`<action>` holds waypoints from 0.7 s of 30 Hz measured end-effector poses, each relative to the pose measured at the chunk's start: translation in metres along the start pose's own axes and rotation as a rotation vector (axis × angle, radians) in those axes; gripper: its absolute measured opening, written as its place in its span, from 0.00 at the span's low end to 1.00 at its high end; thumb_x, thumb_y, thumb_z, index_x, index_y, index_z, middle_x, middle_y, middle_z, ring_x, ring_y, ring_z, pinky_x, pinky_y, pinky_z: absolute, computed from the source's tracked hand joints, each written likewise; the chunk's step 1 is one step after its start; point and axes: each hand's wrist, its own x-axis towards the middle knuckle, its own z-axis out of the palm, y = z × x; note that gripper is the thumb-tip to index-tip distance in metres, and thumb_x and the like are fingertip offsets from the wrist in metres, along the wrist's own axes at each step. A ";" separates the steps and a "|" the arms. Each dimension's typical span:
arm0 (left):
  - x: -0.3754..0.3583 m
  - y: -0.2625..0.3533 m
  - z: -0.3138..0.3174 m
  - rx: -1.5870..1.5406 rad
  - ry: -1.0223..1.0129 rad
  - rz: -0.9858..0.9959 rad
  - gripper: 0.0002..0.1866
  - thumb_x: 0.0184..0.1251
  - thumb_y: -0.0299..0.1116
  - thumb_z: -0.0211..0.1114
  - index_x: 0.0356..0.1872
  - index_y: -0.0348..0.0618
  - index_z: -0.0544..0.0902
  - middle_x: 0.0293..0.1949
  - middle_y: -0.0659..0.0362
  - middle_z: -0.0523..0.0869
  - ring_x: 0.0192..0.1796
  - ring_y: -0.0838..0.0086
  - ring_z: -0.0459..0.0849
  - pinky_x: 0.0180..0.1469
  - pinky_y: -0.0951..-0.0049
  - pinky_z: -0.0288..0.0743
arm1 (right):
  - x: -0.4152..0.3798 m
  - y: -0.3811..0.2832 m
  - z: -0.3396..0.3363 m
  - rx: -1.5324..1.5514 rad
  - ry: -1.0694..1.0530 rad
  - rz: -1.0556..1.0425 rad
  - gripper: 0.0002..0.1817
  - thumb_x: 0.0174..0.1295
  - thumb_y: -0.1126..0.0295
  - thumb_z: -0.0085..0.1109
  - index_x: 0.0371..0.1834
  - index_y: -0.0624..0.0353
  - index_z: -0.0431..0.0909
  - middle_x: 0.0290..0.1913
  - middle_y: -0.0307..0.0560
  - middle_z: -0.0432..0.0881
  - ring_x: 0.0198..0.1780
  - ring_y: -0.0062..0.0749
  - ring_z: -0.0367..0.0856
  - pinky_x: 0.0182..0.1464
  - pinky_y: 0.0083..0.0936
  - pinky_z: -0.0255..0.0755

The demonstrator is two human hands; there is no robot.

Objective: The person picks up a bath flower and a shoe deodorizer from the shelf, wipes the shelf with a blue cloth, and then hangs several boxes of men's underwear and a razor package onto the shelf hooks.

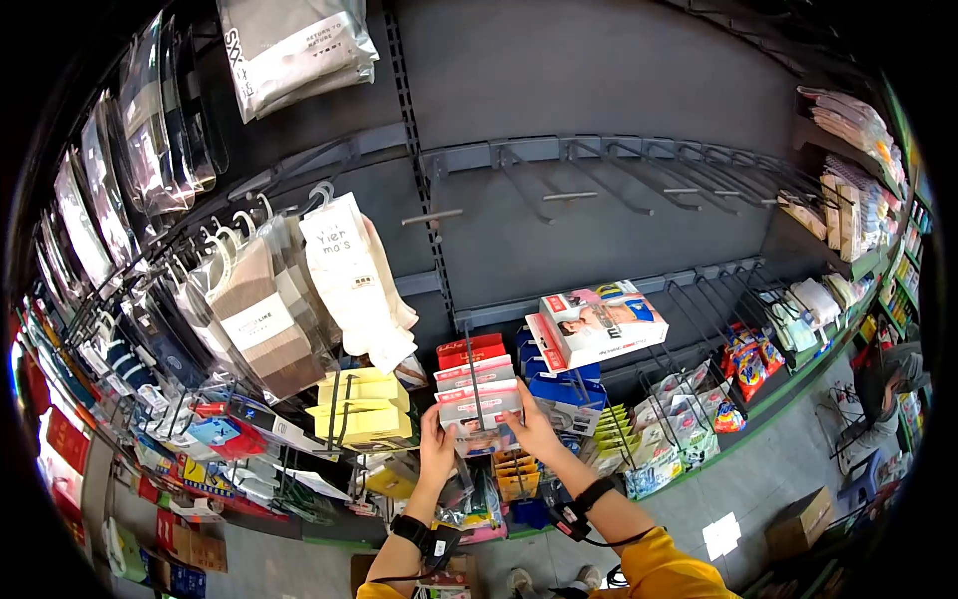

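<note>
Both my hands grip the front one of several flat grey-and-white boxes (481,404) with red labels, which sit on a metal hook. My left hand (436,446) wraps its left edge, and my right hand (532,427) presses its right edge with the thumb on the front. The hook's prong crosses the front of the box. Behind it in the same row stands a red box (471,350). Yellow packs (361,404) hang just left of my hands. To the right are blue boxes (569,399), with a white underwear box (611,324) lying flat above them.
Socks (354,280) on hangers fill the left racks. Bare metal hooks (599,195) stick out from the grey back panel. Colourful pouches (753,361) hang at the right. A cardboard box (801,522) stands on the tiled floor, and a person's leg (873,439) shows at the far right.
</note>
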 end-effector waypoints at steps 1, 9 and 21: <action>0.003 0.000 0.001 0.028 0.012 0.001 0.22 0.63 0.21 0.50 0.58 0.40 0.59 0.56 0.54 0.66 0.58 0.72 0.65 0.58 0.76 0.57 | 0.001 -0.004 0.002 0.025 0.021 0.030 0.31 0.62 0.68 0.48 0.66 0.62 0.47 0.61 0.62 0.61 0.61 0.44 0.63 0.58 0.28 0.58; 0.017 0.003 0.010 0.077 0.034 0.046 0.21 0.64 0.22 0.49 0.58 0.41 0.58 0.54 0.54 0.67 0.56 0.72 0.66 0.56 0.77 0.58 | 0.012 -0.002 0.025 -0.063 0.206 0.112 0.29 0.61 0.71 0.47 0.64 0.65 0.49 0.51 0.67 0.69 0.50 0.55 0.71 0.49 0.36 0.66; -0.014 0.012 0.039 0.441 0.227 0.014 0.34 0.60 0.21 0.52 0.66 0.38 0.47 0.60 0.46 0.61 0.61 0.65 0.62 0.58 0.75 0.59 | -0.041 -0.021 -0.018 -0.277 -0.108 0.072 0.28 0.59 0.69 0.49 0.61 0.65 0.55 0.32 0.65 0.78 0.35 0.56 0.78 0.37 0.36 0.72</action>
